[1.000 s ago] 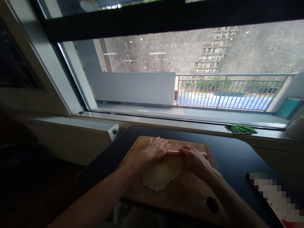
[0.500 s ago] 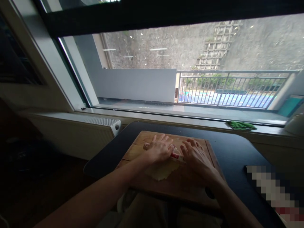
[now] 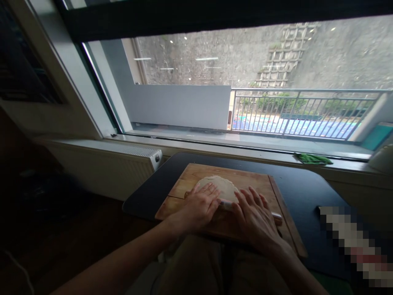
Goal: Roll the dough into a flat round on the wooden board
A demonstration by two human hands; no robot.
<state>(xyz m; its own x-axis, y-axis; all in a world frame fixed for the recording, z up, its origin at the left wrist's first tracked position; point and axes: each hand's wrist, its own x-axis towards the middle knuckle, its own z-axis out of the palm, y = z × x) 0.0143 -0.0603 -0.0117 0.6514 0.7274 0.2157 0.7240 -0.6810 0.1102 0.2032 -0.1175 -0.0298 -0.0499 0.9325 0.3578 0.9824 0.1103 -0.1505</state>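
Observation:
A rolling pin (image 3: 226, 204) lies across the wooden board (image 3: 254, 177), its ends showing past both hands. My left hand (image 3: 201, 201) rests flat on its left part with fingers stretched forward. On the right part lies my right hand (image 3: 253, 209), palm down and fingers spread. Beyond the pin, a flat, pale, rounded sheet of dough (image 3: 220, 186) spreads over the board. The left fingertips reach over the dough's near edge. My palms hide much of the pin and the near side of the dough.
The board sits on a dark table (image 3: 297, 192) with rounded corners. A green cloth (image 3: 313, 159) lies on the window sill. To the left stands a white radiator (image 3: 123, 159). A blurred-out flat object (image 3: 353, 241) is at the table's right side.
Both hands and the rolling pin have come back toward me. More of the dough now shows beyond the pin. The view has shifted slightly.

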